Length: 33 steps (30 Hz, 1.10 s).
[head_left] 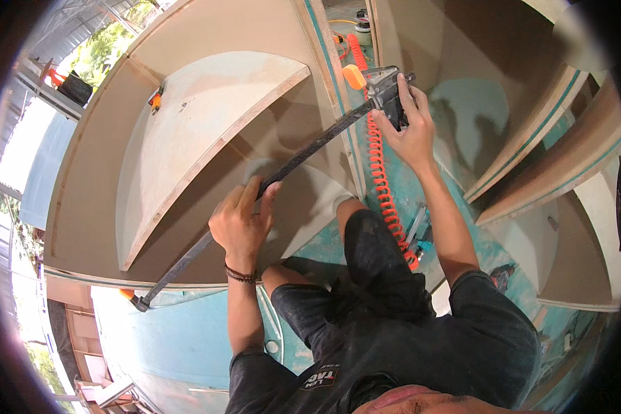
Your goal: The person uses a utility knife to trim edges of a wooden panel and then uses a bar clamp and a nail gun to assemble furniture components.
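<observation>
A long black bar clamp (pixel 314 146) with an orange pad at each end runs slantwise across the view, in front of a curved wooden cabinet. Its head end is at the upper right, and the far tip lies low at the left, beside the cabinet's bottom edge. My left hand (pixel 240 222) is wrapped round the bar near its middle. Up at the clamp's head, my right hand (pixel 410 131) grips the dark body, thumb on one side and fingers on the other.
A pale curved shelf (pixel 207 124) holds a small orange and black tool (pixel 156 101). An orange coiled air hose (pixel 381 176) runs down the blue-green floor beside my knee. More curved wooden panels (pixel 531 141) stand at the right.
</observation>
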Motion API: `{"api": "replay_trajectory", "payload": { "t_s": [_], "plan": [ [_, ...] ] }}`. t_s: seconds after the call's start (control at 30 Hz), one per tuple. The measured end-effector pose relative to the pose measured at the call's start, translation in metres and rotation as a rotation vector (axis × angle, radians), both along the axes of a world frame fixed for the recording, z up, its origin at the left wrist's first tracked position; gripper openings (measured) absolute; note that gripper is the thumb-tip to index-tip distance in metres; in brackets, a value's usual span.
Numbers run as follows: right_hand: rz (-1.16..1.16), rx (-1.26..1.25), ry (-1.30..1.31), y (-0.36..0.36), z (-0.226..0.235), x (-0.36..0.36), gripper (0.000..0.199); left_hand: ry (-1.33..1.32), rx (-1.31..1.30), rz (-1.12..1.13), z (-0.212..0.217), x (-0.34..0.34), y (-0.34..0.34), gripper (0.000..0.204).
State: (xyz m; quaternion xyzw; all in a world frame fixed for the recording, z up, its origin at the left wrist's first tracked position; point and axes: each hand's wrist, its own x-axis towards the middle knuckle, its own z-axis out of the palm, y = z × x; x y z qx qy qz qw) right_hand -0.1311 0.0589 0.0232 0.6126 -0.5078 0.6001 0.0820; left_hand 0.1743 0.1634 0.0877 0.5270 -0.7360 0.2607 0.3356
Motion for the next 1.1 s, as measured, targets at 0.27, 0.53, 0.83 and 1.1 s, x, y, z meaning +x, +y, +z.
{"api": "replay_trajectory", "payload": {
  "t_s": [0.27, 0.53, 0.83, 1.1],
  "plan": [
    [0.047, -0.096, -0.091, -0.019, -0.008, 0.016, 0.077, -0.02, -0.079, -0.017, -0.001, 0.003, -0.012, 0.025],
    [0.001, -0.083, 0.124, -0.01, -0.02, -0.001, 0.068, 0.024, 0.048, -0.037, -0.003, 0.011, 0.004, 0.028],
    [0.086, -0.012, 0.019, 0.0, -0.008, 0.016, 0.066, 0.072, 0.056, -0.003, -0.008, 0.012, 0.015, 0.026],
    [0.126, -0.019, -0.01, -0.007, -0.002, 0.009, 0.066, 0.06, 0.085, 0.009, 0.002, 0.005, 0.009, 0.027]
  ]
}}
